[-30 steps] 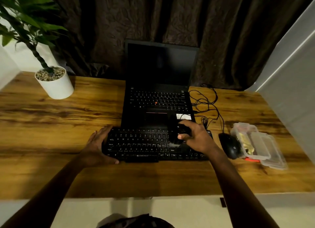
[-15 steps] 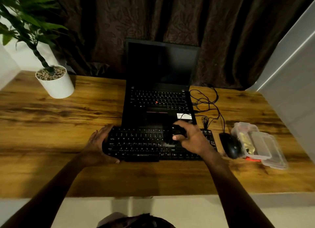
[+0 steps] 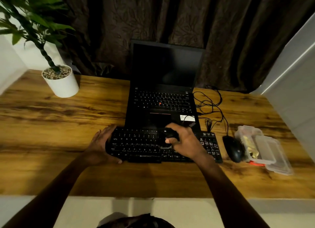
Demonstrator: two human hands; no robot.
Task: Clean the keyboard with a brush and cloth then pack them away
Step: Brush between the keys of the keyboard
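On a wooden bench [image 3: 51, 125], the left hand [image 3: 102, 145] clasps the left end of a black rectangular keyboard [image 3: 144, 145]. The right hand [image 3: 185, 142] curls its fingers round a small dark brush [image 3: 170, 134] on the keys.

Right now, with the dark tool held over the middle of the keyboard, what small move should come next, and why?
Probably sweep the dark tool leftward along the letter rows. The right hand grips it over the middle of the keyboard, the left hand holds the left end steady, and the keys between them lie exposed.
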